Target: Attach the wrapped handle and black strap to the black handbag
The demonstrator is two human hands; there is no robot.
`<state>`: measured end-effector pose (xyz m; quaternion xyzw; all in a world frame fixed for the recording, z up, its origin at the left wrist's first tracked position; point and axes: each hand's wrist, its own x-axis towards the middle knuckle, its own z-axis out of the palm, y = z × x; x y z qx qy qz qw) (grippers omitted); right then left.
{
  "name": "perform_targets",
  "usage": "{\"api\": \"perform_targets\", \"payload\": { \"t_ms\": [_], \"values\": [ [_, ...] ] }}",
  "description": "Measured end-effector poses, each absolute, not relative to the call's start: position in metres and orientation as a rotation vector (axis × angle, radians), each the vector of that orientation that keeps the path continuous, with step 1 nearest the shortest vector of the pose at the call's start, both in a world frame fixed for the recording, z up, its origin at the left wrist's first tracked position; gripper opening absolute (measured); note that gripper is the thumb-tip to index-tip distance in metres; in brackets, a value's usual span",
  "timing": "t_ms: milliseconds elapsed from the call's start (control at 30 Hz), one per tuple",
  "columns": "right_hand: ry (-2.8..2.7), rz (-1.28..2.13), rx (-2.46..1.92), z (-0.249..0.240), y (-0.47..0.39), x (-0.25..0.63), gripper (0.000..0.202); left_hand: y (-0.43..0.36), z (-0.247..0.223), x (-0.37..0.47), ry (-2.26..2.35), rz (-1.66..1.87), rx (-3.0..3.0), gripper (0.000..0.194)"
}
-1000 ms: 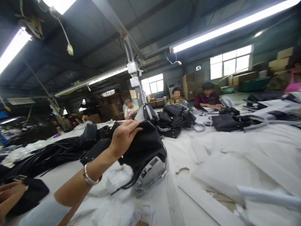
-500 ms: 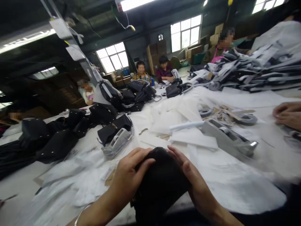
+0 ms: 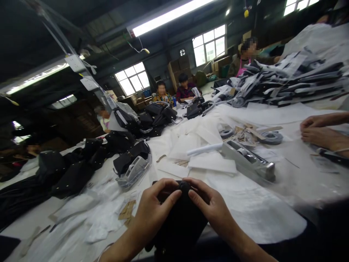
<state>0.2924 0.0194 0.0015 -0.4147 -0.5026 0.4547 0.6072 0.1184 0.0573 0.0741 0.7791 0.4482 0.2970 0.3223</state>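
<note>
A black bag (image 3: 180,222) stands on end close to me at the bottom middle of the head view. My left hand (image 3: 156,202) pinches its top edge from the left, thumb on the near side. From the right, my right hand (image 3: 208,202) grips the same edge, its thumb almost meeting the left one. The bag's lower part is dark and its details are lost. Beyond my hands lie white foam sheets (image 3: 212,164). A grey tape dispenser (image 3: 248,160) sits to the right, and a clear tape dispenser (image 3: 133,173) to the left, against another black bag (image 3: 131,156).
Black bags (image 3: 73,173) are heaped along the left. Thin white sheets (image 3: 256,207) cover the table at right. A co-worker's hands (image 3: 324,131) rest at the right edge. Grey-wrapped pieces (image 3: 294,80) pile up at the back right. Tape rolls (image 3: 269,137) lie mid-table.
My right hand has gone from lying flat along the bag's side to pinching its top edge. Both thumbs have come together there. The camera view has shifted slightly.
</note>
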Motion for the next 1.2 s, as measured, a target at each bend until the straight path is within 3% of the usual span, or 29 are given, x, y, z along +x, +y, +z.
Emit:
{"api": "perform_targets", "payload": {
  "t_ms": [300, 600, 1200],
  "values": [
    [-1.151, 0.959, -1.05, -0.012, 0.013, 0.304, 0.025, 0.053, 0.06, 0.141, 1.059, 0.633, 1.434, 0.024],
    [-0.968, 1.173, -0.985, -0.041, 0.007, 0.329, 0.022, 0.058, 0.028, 0.17, 0.994, 0.495, 1.114, 0.024],
    [-0.692, 1.298, -0.958, -0.082, -0.009, 0.35, 0.032, 0.065, -0.018, 0.214, 1.129, 0.421, 1.237, 0.023]
  ]
}}
